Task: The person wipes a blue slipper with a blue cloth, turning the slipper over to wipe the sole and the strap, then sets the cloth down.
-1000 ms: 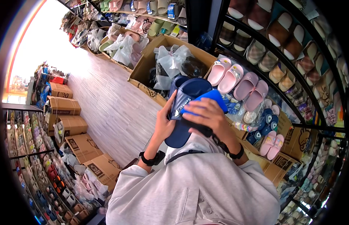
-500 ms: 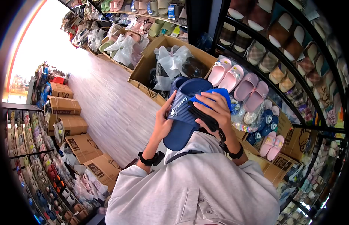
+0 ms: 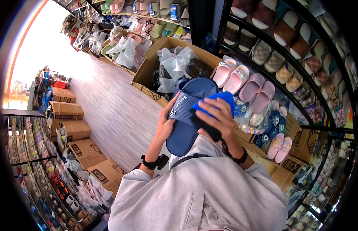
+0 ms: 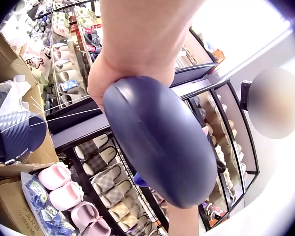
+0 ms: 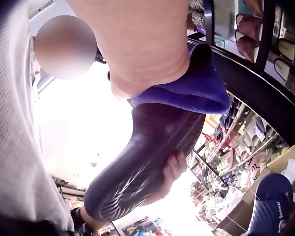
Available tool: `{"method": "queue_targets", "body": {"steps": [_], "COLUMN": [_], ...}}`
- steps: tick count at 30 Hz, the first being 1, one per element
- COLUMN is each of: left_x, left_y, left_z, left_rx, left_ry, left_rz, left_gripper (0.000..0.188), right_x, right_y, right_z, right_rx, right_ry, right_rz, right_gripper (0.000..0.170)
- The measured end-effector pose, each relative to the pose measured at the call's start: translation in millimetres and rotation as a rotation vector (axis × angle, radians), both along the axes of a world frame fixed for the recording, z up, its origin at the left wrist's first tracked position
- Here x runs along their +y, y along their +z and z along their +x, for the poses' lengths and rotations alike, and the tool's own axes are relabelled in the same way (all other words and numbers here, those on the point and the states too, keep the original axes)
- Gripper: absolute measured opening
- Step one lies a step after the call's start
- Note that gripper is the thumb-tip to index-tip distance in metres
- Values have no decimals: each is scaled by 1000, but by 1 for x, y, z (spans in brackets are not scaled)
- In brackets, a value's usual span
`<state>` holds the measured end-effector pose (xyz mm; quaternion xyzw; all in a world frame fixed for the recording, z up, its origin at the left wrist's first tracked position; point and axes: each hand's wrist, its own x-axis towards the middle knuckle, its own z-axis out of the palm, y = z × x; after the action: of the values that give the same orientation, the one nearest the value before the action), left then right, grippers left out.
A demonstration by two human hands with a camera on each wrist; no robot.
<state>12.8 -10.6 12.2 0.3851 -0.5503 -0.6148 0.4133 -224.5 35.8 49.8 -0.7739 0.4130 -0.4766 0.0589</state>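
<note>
A navy slipper [image 3: 182,134] with white lettering on its strap is held up in front of the body, its sole toward the camera in the left wrist view [image 4: 157,142]. My left hand [image 3: 164,121] grips its strap side, with fingers visible against the slipper in the right wrist view [image 5: 173,172]. My right hand [image 3: 220,117] holds a bright blue and black fuzzy cloth or brush [image 3: 225,101] against the strap's other side. A second navy slipper [image 5: 273,201] lies at the open box, partly behind the held one in the head view.
An open carton [image 3: 148,63] with plastic-wrapped footwear stands ahead. Pink slippers [image 3: 225,73] and mauve slippers [image 3: 251,87] sit to its right, below racks of checked slippers [image 3: 275,61]. Cartons [image 3: 86,152] line the left side of the wooden floor [image 3: 109,104].
The blue cloth or brush has moved over the strap's right side with my right hand. The held slipper has tilted slightly and shifted a little left, still in my left hand.
</note>
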Motion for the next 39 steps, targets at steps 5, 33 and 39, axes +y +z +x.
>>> {"method": "queue_targets", "body": {"steps": [5,33,39], "left_x": [-1,0,2], "left_y": [-9,-1,-4], "left_z": [4,1,1], "left_rx": [-40,28,14], "left_ry": [76,164,89], "left_rz": [57,654,622], "left_gripper": [79,42,45], "right_x": [8,-8,2], "right_y": [3,3,11], "right_z": [9,8,14], "right_rx": [111,53,56], "right_ry": [218,102,70], "right_rz": [-148,-55,-71], "right_gripper": [47,52,50]}}
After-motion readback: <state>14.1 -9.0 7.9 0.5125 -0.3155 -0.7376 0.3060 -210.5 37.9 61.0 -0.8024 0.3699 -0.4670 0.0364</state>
